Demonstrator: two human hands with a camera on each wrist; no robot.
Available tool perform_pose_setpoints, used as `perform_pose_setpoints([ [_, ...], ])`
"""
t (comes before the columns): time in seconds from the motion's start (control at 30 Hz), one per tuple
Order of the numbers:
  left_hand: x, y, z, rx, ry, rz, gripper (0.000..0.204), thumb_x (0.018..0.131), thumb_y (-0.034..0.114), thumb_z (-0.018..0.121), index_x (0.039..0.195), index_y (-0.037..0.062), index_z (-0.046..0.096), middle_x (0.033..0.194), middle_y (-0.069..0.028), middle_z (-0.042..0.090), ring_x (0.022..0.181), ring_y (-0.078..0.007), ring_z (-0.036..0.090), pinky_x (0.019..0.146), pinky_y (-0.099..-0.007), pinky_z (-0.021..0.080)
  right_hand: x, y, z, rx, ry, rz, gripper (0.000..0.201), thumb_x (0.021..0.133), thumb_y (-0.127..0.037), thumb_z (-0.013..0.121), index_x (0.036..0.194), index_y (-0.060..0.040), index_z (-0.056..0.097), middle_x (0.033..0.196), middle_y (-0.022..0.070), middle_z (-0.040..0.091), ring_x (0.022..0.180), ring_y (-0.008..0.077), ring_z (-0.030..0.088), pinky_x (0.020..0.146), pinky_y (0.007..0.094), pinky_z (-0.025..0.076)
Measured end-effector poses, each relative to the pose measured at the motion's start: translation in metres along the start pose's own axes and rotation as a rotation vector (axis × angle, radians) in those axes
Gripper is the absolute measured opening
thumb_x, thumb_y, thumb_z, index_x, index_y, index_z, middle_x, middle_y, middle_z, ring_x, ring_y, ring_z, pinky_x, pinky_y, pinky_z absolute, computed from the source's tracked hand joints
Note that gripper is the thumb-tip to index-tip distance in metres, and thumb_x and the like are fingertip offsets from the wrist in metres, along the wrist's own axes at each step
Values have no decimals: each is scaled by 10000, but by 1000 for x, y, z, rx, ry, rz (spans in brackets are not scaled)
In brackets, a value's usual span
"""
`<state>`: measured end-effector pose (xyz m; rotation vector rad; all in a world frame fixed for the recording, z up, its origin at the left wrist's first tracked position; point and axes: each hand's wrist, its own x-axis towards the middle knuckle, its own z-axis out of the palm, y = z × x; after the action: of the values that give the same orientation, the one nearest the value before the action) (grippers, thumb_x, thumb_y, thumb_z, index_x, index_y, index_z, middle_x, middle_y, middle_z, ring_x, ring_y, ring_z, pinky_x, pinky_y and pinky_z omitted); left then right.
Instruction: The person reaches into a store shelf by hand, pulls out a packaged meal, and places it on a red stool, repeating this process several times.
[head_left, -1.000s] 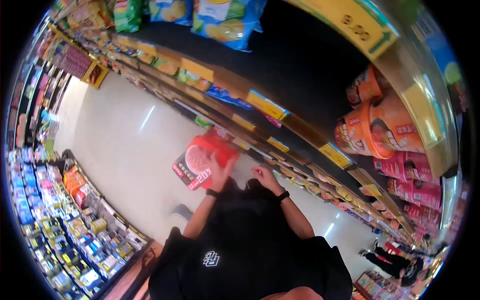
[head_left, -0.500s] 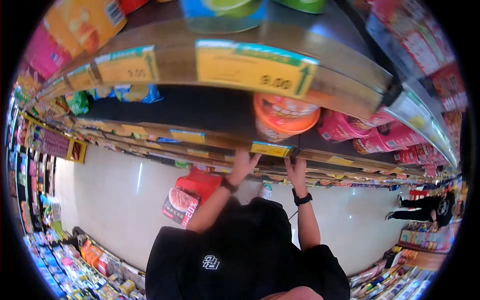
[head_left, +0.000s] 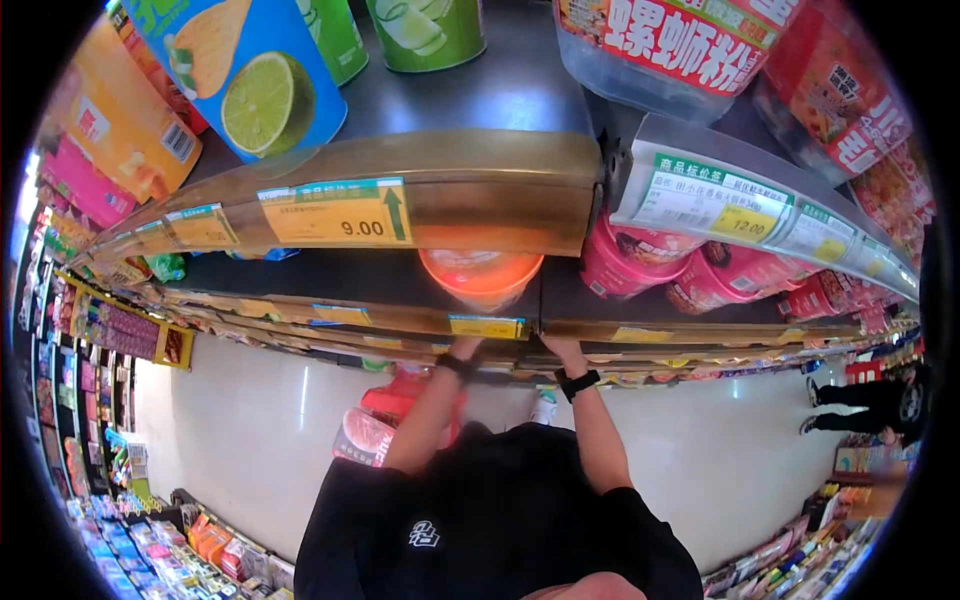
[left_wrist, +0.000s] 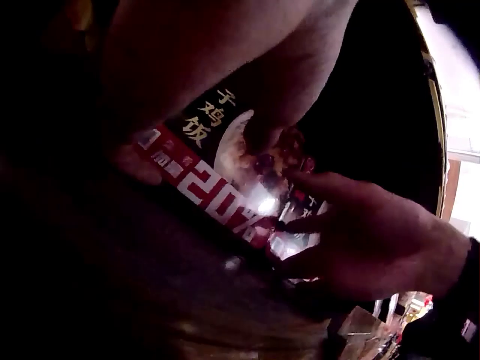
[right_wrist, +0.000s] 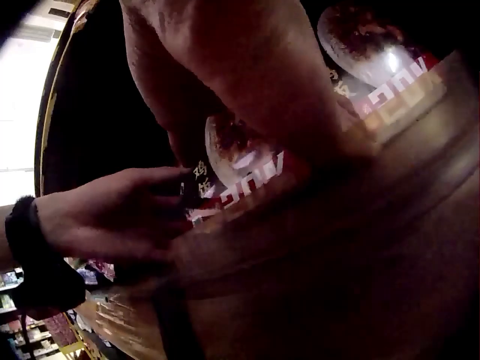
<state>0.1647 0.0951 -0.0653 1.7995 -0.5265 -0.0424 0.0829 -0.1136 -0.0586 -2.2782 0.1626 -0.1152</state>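
Note:
At the dark lower shelf both hands lie beside printed food boxes. The left hand (left_wrist: 225, 56) reaches over a box (left_wrist: 202, 180) marked 20% in the left wrist view, its thumb near one end and a finger over the printed bowl. Across from it, the right hand (left_wrist: 367, 232) touches the other end with loosely extended fingers. In the right wrist view the right hand (right_wrist: 247, 82) spans the space between two such boxes (right_wrist: 244, 161), and the left hand's (right_wrist: 112, 217) fingertips meet the nearer one's edge. The shelf partly hides both hands in the head view.
An orange tub (head_left: 480, 280) stands above the hands, with pink tubs (head_left: 635, 260) at its right. The upper shelf edge (head_left: 430, 190) juts out over them. Red packages (head_left: 390, 400) show behind the left forearm. Another person (head_left: 860, 400) is at the far right.
Both hands have moved from above the floor to the shelf and under its edge. The view has turned toward the shelf, and the upper shelf's goods have come into sight.

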Motion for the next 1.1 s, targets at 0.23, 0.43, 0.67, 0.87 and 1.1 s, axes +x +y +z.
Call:
perform_pose_setpoints([
  [0.23, -10, 2, -14, 28, -7, -172, 329, 872, 262, 609, 1099, 25, 605, 1029, -130, 653, 970, -253, 600, 830, -374, 463, 1, -13, -3, 204, 52, -64, 344, 887, -326, 587, 1075, -39, 615, 1033, 131, 661, 988, 304, 600, 877, 399, 461],
  [0.43, -17, 0, -23, 26, -58, -341, 317, 872, 255, 615, 1092, 26, 612, 1016, -124, 657, 949, -243, 607, 816, -366, 470, -2, -11, -20, 240, -3, -57, 339, 891, -317, 588, 1077, -36, 621, 1049, 123, 662, 1003, 292, 598, 890, 389, 455],
  [0.67, -32, -2, -45, -21, -106, -483, 304, 872, 246, 622, 1084, 29, 621, 1001, -116, 662, 925, -232, 616, 800, -357, 478, -9, -10, -31, 279, -108, -36, 332, 895, -307, 590, 1080, -33, 628, 1066, 114, 662, 1020, 279, 596, 905, 377, 448],
  [0.87, -46, 71, -58, -161, -77, -592, 307, 877, 253, 610, 1058, 5, 623, 957, -123, 662, 886, -212, 620, 771, -348, 485, -13, -27, -43, 340, -220, 13, 327, 899, -298, 591, 1083, -31, 634, 1081, 106, 663, 1035, 267, 594, 918, 367, 441],
  [1.1, -48, 34, -48, 62, -54, -314, 322, 874, 251, 626, 1079, 6, 586, 930, -125, 648, 818, -206, 632, 732, -352, 504, -21, -25, -19, 299, -31, 124, 240, 868, -207, 662, 1008, -12, 656, 1003, 74, 665, 909, 193, 608, 847, 331, 473],
])
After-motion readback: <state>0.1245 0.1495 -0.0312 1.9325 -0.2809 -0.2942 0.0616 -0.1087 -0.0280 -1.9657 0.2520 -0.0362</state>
